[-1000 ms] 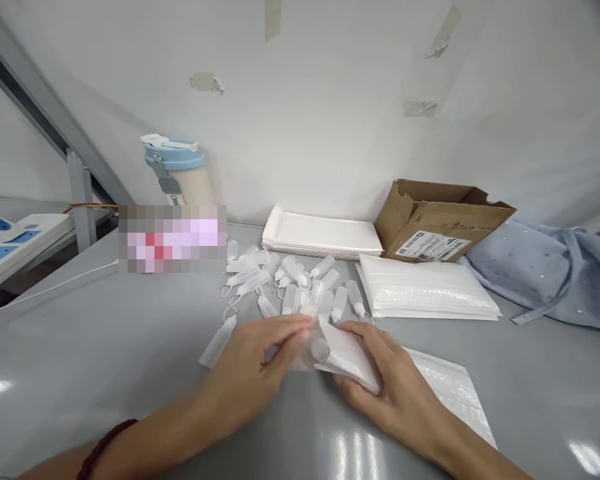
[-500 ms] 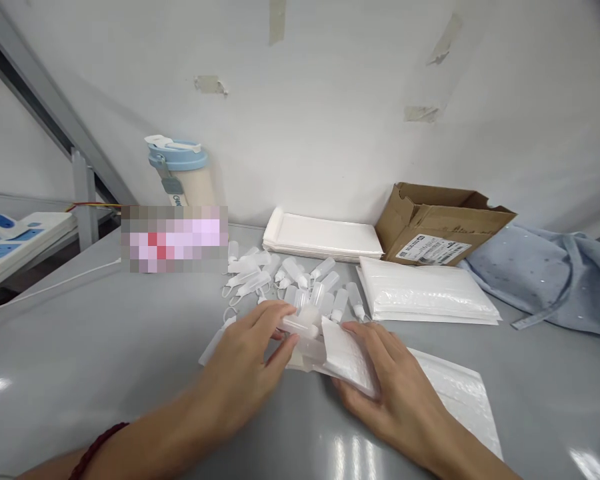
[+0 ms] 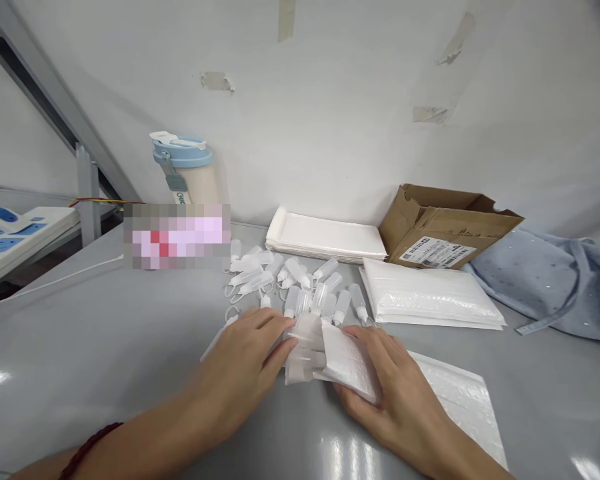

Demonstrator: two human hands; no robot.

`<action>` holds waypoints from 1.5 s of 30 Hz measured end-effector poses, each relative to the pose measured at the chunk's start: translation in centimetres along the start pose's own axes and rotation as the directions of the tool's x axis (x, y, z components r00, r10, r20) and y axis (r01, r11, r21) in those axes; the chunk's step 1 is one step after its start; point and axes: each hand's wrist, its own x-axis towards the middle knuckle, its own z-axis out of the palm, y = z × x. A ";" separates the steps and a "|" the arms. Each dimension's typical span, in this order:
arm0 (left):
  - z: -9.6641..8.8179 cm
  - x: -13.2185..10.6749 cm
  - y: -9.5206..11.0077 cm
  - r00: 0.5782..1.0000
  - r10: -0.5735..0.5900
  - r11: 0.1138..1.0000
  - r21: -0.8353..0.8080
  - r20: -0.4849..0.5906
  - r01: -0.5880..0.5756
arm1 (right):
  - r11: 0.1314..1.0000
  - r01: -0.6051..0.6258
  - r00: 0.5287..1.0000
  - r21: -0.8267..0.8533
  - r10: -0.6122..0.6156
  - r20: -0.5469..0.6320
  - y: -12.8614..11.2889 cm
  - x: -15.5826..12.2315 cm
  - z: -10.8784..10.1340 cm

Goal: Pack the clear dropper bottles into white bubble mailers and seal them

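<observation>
My left hand (image 3: 245, 373) pinches small translucent plastic bottles (image 3: 305, 333) and pushes them at the open mouth of a white bubble mailer (image 3: 347, 363). My right hand (image 3: 395, 393) lies on that mailer, fingers curled round its edge, holding it down on the grey table (image 3: 105, 347). The mailer rests on another flat white mailer (image 3: 460, 400). Just beyond my fingers lies a loose pile of several small squeeze bottles (image 3: 290, 280) with caps.
Two stacks of white mailers (image 3: 430, 297) (image 3: 325, 237) lie behind the bottles. A torn cardboard box (image 3: 445, 227) stands at the back right, a blue cloth (image 3: 555, 280) beside it. A blue-lidded tumbler (image 3: 185, 170) stands by the wall. A power strip (image 3: 15, 233) sits far left.
My left hand has brought the bottles from above the mailer's mouth down against it, and the bottles now sit partly inside. My right hand has kept its hold on the mailer.
</observation>
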 end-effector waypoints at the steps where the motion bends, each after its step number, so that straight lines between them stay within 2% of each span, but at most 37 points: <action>1: -0.2 0.1 -0.1 0.999 -0.030 0.999 0.021 0.030 0.029 | 1.000 -0.007 1.000 0.006 0.007 0.001 0.0 0.0 -0.1; 5: -1.3 0.2 -0.2 0.974 -0.139 0.988 -0.038 0.176 0.148 | 0.999 -0.023 1.000 0.034 0.022 0.009 -0.1 0.1 -0.5; 10: -1.8 0.2 0.6 0.953 -0.178 0.951 -0.207 0.244 0.231 | 0.997 0.047 0.996 0.065 -0.051 0.069 -0.3 0.2 -0.7; 13: -1.5 0.0 1.2 0.938 -0.112 0.931 -0.294 0.327 0.214 | 0.994 0.070 0.993 0.079 -0.077 0.091 -0.3 0.0 -0.7; 18: -1.0 -0.1 1.4 0.906 0.018 0.849 -0.485 0.424 0.210 | 0.991 0.097 0.990 0.090 -0.105 0.093 -0.2 -0.1 -0.7; 20: -0.8 0.0 1.0 0.942 0.035 0.884 -0.449 0.335 0.127 | 0.993 0.082 0.992 0.083 -0.089 0.085 -0.1 0.0 -0.7; 22: -0.4 0.0 0.5 0.988 0.095 0.948 -0.315 0.124 -0.052 | 0.995 0.062 0.994 0.076 -0.068 0.081 0.1 0.1 -0.7; 24: 0.2 -0.1 0.1 0.976 0.214 0.966 -0.137 -0.048 -0.218 | 0.996 0.043 0.995 0.073 -0.049 0.082 0.2 0.2 -0.6; 25: 0.4 -0.2 0.0 0.963 0.261 0.961 -0.078 -0.073 -0.267 | 0.996 0.040 0.995 0.075 -0.046 0.086 0.2 0.2 -0.6; 27: 0.9 -0.3 0.0 0.954 0.296 0.953 -0.056 -0.040 -0.298 | 0.995 0.048 0.995 0.082 -0.055 0.088 0.1 0.2 -0.6; 29: 1.1 -0.5 0.4 0.968 0.249 0.963 -0.115 0.030 -0.245 | 0.994 0.062 0.993 0.090 -0.070 0.091 0.0 0.2 -0.6; 31: 1.0 -0.5 1.0 0.975 0.167 0.960 -0.248 0.143 -0.128 | 0.993 0.070 0.993 0.094 -0.079 0.093 -0.1 0.1 -0.5; 33: 0.5 -0.3 1.6 0.954 0.104 0.911 -0.413 0.282 0.022 | 0.993 0.075 0.992 0.094 -0.083 0.092 -0.3 0.1 -0.5; 34: 0.3 -0.3 1.8 0.941 0.090 0.874 -0.479 0.327 0.082 | 0.993 0.076 0.992 0.093 -0.084 0.089 -0.3 0.0 -0.5; 36: 0.0 -0.2 2.0 0.935 0.066 0.840 -0.526 0.350 0.137 | 0.993 0.075 0.993 0.091 -0.083 0.089 -0.3 0.0 -0.4; 39: 0.0 -0.3 2.0 0.935 0.095 0.918 -0.392 0.341 0.050 | 0.994 0.077 0.991 0.080 -0.085 0.101 -0.3 -0.1 -0.3; 42: 0.1 -0.5 1.8 0.891 0.214 0.953 -0.287 0.402 -0.099 | 0.994 0.079 0.989 0.071 -0.087 0.122 -0.2 -0.1 -0.3; 43: -0.1 -0.4 1.6 0.893 0.229 0.952 -0.280 0.387 -0.122 | 0.995 0.072 0.989 0.070 -0.080 0.127 -0.1 -0.1 -0.3; 45: -0.8 -0.1 1.1 0.944 0.188 0.963 -0.242 0.271 -0.122 | 0.997 0.043 0.990 0.063 -0.051 0.128 0.1 0.0 -0.5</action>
